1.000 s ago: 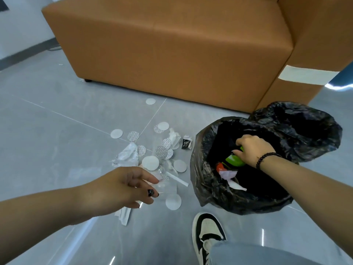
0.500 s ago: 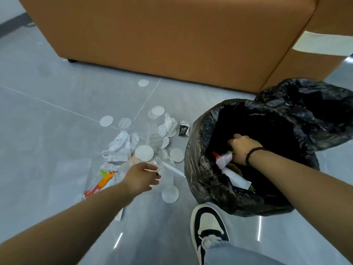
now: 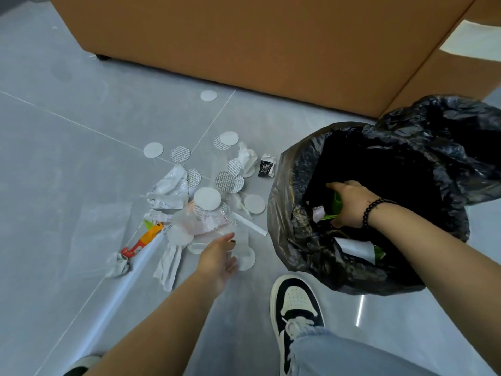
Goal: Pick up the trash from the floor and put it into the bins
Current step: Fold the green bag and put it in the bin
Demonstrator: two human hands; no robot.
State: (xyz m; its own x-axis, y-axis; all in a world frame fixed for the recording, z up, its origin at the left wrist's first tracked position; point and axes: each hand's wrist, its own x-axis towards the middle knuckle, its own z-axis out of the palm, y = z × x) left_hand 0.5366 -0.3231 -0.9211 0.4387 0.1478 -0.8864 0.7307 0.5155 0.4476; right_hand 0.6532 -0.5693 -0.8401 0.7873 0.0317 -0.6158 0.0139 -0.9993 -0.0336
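Trash lies scattered on the grey floor: several white round discs (image 3: 207,198), a crumpled silver-white wrapper (image 3: 168,191), an orange wrapper (image 3: 143,238), a small black sachet (image 3: 266,166), a clear plastic sheet (image 3: 206,223) and a white strip (image 3: 249,226). My left hand (image 3: 217,259) reaches over the pile's near edge with its fingers stretched out, the fingertips at the clear plastic. A bin lined with a black bag (image 3: 282,213) stands to the right. My right hand (image 3: 352,206) is inside it, its fingers curled round a green wrapper (image 3: 337,203). More trash lies in the bag.
A brown sofa (image 3: 271,36) runs along the back, close behind the pile and the bin. My black-and-white shoe (image 3: 295,305) is planted just in front of the bin. Bare grey tile spreads to the left.
My left hand has gone from a loose curl to stretched fingers and has dropped onto the pile. My right hand has sunk deeper into the bag. The view has tilted down and closer.
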